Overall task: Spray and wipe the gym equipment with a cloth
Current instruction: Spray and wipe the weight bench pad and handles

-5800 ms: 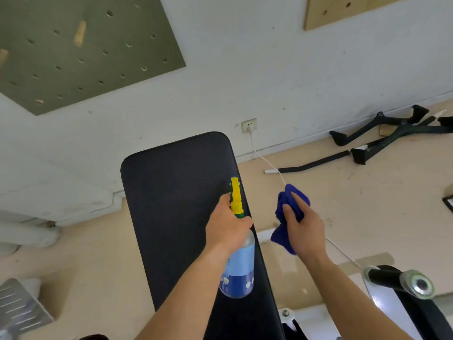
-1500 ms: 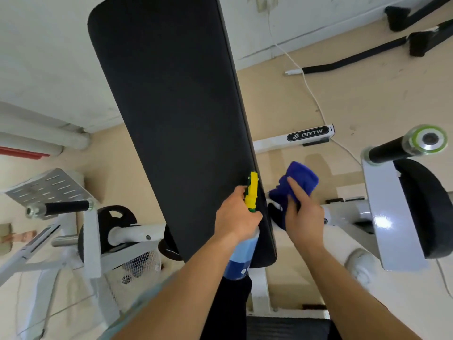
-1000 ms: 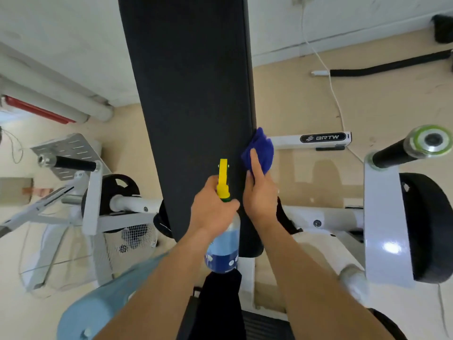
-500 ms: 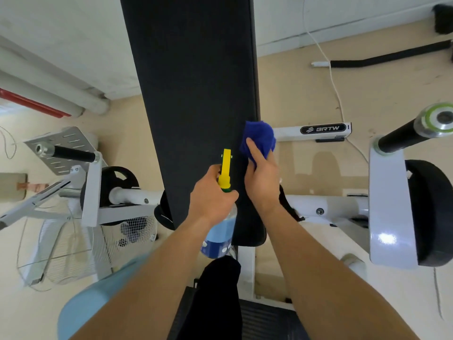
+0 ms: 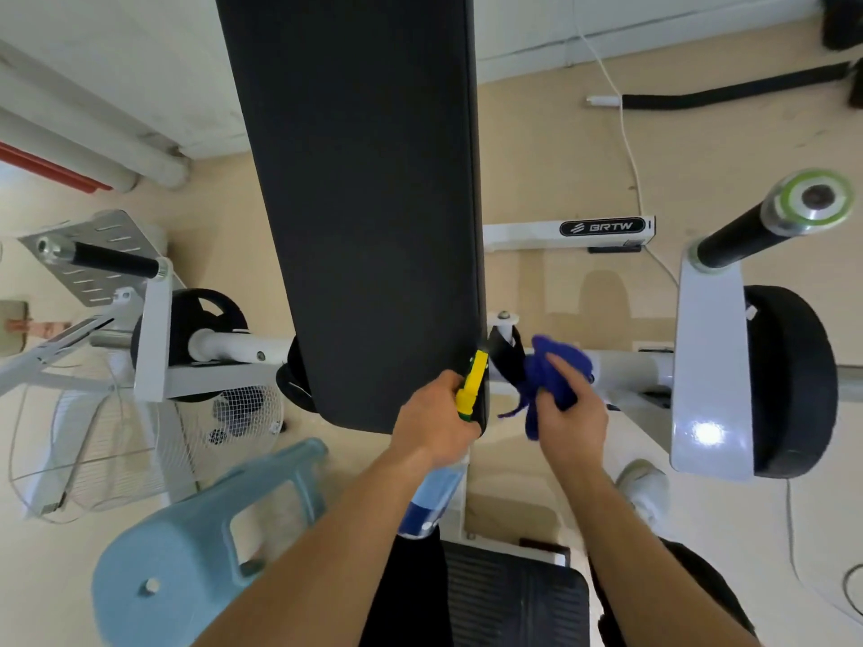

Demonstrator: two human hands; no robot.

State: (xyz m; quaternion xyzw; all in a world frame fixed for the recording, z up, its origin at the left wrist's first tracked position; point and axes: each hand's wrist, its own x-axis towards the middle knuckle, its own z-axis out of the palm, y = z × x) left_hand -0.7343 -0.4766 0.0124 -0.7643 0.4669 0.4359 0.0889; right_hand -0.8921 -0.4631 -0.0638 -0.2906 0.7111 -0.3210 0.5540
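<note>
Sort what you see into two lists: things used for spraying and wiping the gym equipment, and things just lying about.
In use: spray bottle in left hand; blue cloth in right hand; black bench pad.

Lying about: blue plastic stool; wire fan; white cable.

Left hand [image 5: 434,420] around spray bottle [image 5: 436,499], right hand [image 5: 572,424] gripping seemingly bunched cloth [image 5: 544,373] beside pad [image 5: 364,203].

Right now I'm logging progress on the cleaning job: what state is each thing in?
Left hand: closed around the spray bottle.
Spray bottle: held, yellow nozzle toward the pad.
Right hand: gripping the cloth.
Cloth: bunched, off the pad, beside its right edge.
Pad: no visible wet marks.
Fan: lying on the floor.
</note>
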